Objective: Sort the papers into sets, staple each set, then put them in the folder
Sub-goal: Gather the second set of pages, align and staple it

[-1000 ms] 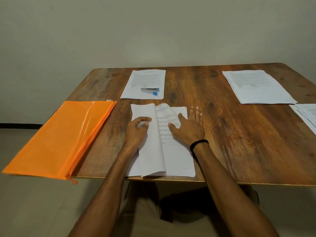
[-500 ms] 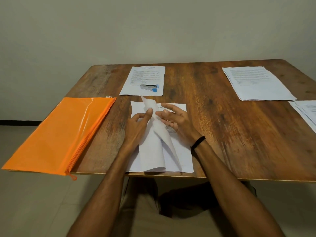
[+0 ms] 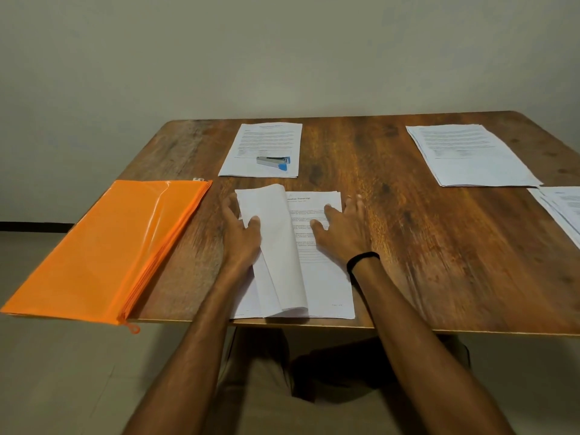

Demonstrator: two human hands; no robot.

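Orange folder: lies flat on the left corner of the desk and overhangs its edge, zip side toward the papers. Nothing belongs in it until sets are stapled, so it is best left alone.
Left hand: the thumb lies on top of the turned-back sheets and the fingers stretch along their left edge. Blur hides whether any fingertip is tucked beneath. Its job, I judge, is to pin the flipped leaves so they cannot spring shut.
Stapler: rests on the back pile, just beyond the near stack, within easy reach for the stapling step.
Turned-back sheets: several leaves are folded over to the left in a soft curl, not creased. Light pressure is enough, since a hard crease would spoil the set.
Near stack: sits at the front edge of the desk between the hands, with a printed heading showing on the uncovered page. The step in hand looks like leafing through to find where one set ends. Check the heading and the page mark at the foot before splitting.
Right hand: the fingers are spread flat on the uncovered page and pinch nothing. It should hold the lower sheets square while the left lifts the upper ones away.
Right-hand pile: lies well apart toward the far right, probably already sorted.
Edge pile: slightly fanned and cut off by the frame.
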